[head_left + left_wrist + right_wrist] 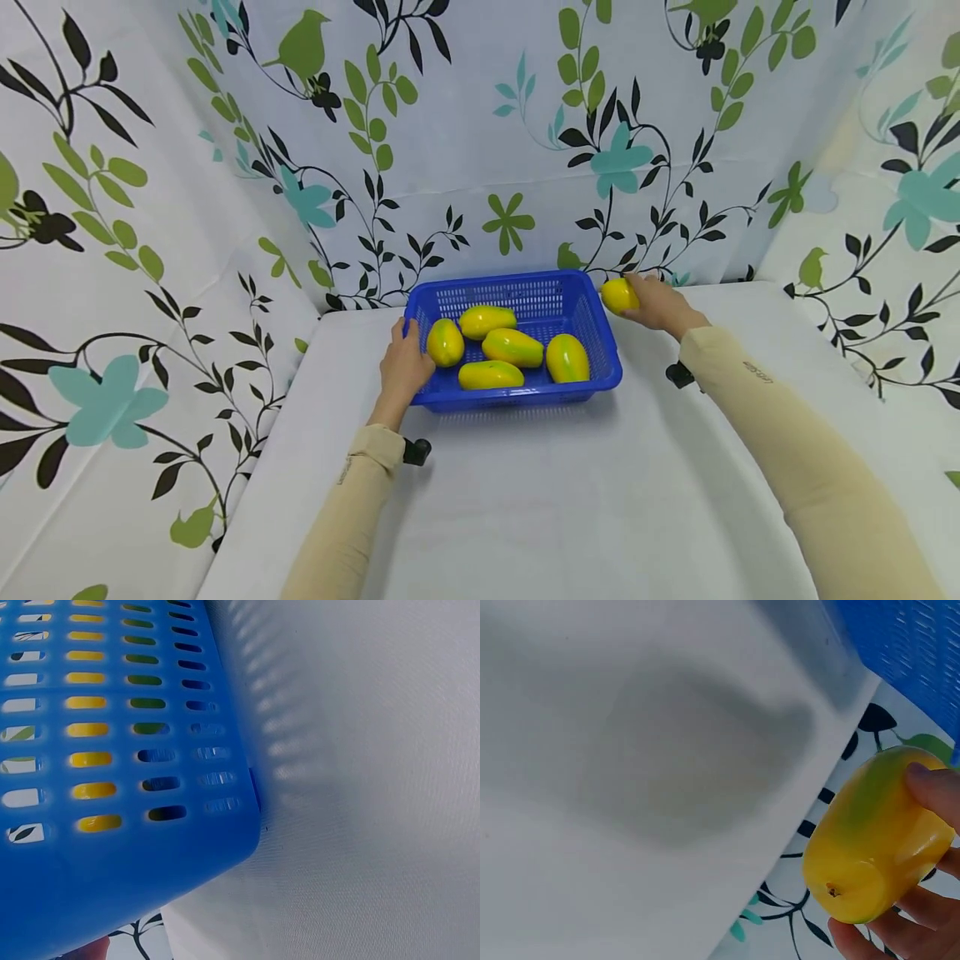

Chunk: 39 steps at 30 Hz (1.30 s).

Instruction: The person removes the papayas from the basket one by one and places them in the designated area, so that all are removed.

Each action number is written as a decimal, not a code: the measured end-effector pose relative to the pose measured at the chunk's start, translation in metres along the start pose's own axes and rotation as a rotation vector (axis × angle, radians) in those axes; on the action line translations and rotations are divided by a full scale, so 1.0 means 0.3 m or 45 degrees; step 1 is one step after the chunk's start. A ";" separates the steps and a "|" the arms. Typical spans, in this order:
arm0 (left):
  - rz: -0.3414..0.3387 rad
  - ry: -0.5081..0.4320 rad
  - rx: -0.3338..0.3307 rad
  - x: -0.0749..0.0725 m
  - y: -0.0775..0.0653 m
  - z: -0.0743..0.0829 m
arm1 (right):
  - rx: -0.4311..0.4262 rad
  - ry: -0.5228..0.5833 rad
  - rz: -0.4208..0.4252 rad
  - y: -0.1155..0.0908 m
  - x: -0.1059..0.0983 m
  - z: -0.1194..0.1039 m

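A blue plastic basket [491,400] with slotted walls sits toward the back of the table. Several yellow-green papayas [512,347] lie inside it. My left hand [403,367] grips the basket's left rim; in the left wrist view the blue wall [142,859] covers most of that hand. Just right of the basket, my right hand [660,306] holds another papaya [877,836] between thumb and fingers. In the right wrist view that fruit is above the table's edge, its small brown stem end facing the camera, with a basket corner [907,652] near it.
A white cloth-covered table [517,500] spreads in front of the basket. Patterned curtains [465,167] with leaves, birds and flowers hang behind the table and along both sides. Dark wrist devices [417,452] sit by both cuffs.
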<state>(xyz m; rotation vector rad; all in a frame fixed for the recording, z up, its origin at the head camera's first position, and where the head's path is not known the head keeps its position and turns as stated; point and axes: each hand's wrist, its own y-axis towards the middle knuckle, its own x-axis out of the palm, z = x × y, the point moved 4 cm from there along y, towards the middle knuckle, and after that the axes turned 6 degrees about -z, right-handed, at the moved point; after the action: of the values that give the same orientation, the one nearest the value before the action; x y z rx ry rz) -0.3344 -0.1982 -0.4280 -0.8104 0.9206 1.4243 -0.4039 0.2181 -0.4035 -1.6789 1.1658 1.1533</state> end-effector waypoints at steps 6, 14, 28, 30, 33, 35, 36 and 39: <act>-0.010 -0.001 -0.025 0.012 -0.043 -0.037 | 0.013 -0.024 -0.083 0.006 0.100 -0.009; 0.015 -0.018 -0.011 0.008 -0.049 -0.045 | 0.047 0.001 -0.144 0.001 0.152 -0.011; -0.019 -0.010 -0.014 0.028 -0.033 -0.011 | 0.066 -0.053 -0.085 -0.031 0.110 -0.002; -0.006 -0.001 -0.007 0.024 -0.029 -0.010 | 0.045 -0.068 -0.048 -0.023 0.076 -0.033; 0.018 0.006 0.001 0.015 -0.024 -0.005 | 0.005 -0.095 0.011 -0.016 0.028 -0.087; 0.030 0.007 0.004 0.009 -0.020 -0.003 | -0.023 -0.114 0.037 -0.014 0.006 -0.123; 0.031 0.010 0.006 0.006 -0.019 -0.002 | -0.035 -0.120 0.046 -0.014 -0.003 -0.141; 0.029 0.014 0.005 -0.001 -0.013 -0.001 | -0.080 -0.138 0.059 -0.014 -0.017 -0.190</act>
<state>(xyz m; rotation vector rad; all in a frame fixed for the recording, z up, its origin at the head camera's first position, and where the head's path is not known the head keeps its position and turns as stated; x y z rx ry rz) -0.3304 -0.1986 -0.4281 -0.8080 0.9435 1.4390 -0.3870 0.1679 -0.3817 -1.6223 1.1164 1.3048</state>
